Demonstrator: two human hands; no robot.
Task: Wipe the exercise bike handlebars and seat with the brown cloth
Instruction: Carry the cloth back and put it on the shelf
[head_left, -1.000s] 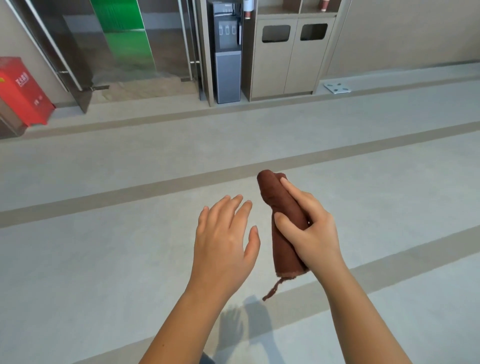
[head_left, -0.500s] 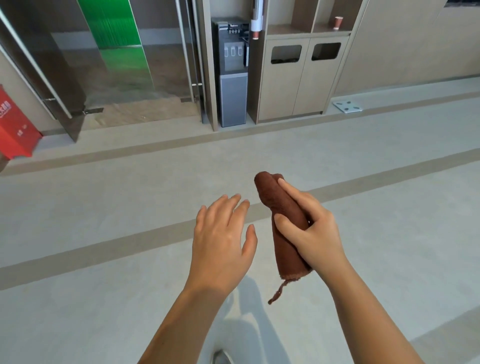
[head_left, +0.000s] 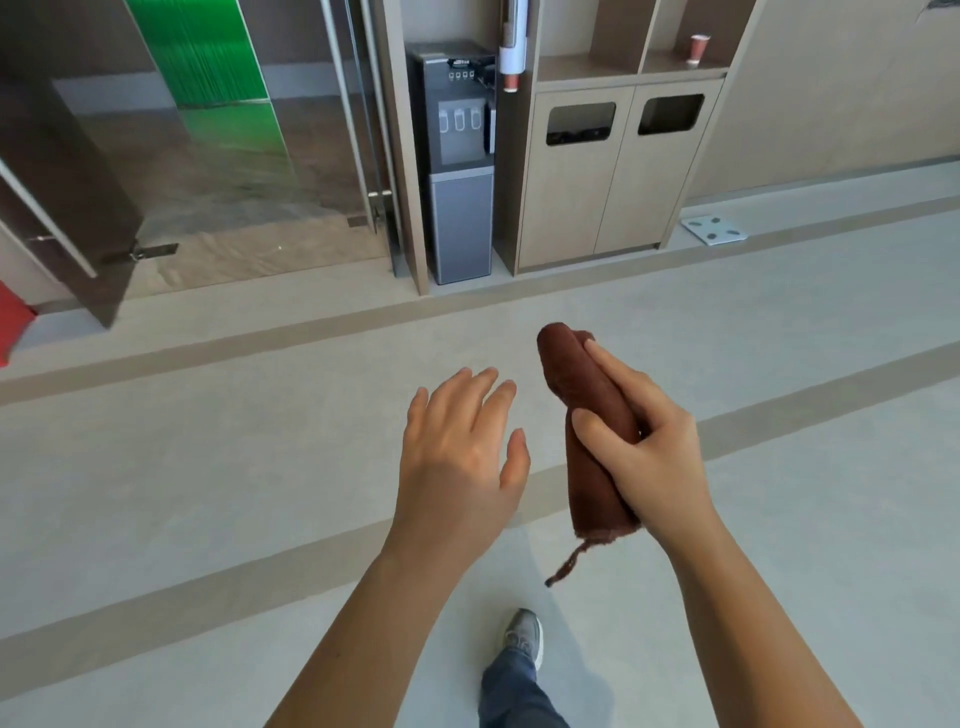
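Where the right hand (head_left: 644, 457) clenches it, the brown cloth (head_left: 587, 431) is a tight nubbly roll held over the floor, a thin loop dangling from its lower end. Left hand (head_left: 457, 457) just beside it, fingers spread, holding nothing. Smooth grey floor (head_left: 208, 441) with tan stripes. Beyond: grey water dispenser (head_left: 460, 171), wood-grain bin cabinet (head_left: 613, 182), glass door (head_left: 234, 156). One grey shoe (head_left: 522, 634) below; both forearms cut off by the frame.
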